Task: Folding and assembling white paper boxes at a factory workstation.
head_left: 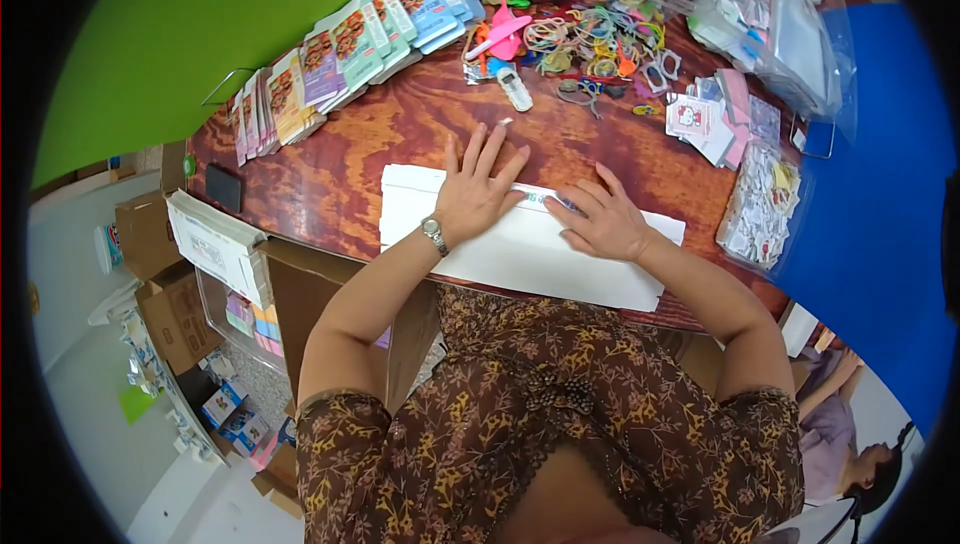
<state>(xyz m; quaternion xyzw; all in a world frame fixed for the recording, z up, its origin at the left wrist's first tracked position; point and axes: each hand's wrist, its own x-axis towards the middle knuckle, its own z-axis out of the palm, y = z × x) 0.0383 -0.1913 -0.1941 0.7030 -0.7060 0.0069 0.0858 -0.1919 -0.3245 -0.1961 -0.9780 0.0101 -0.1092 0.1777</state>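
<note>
A long white sheet of flattened card (pixel 545 269) lies across the near edge of the wooden table in front of me. My left hand (pixel 472 194) rests on its upper left part, fingers spread and pointing away, with a watch on the wrist. My right hand (pixel 602 222) lies on the card further right, its fingers apart and reaching up and left. Between the two hands a little coloured print shows along a folded strip. Neither hand holds anything; both press flat on the card. Just beyond the left fingertips lies a tiny white scrap (pixel 506 121).
Stacked colourful card packs (pixel 345 39) line the far left. Small toys and bands (pixel 590 44) heap at the back. Cards (pixel 695 119) and a clear tray of small packets (pixel 762 204) stand right. A dark phone (pixel 223 188) lies left. Another person (pixel 835 424) sits at lower right.
</note>
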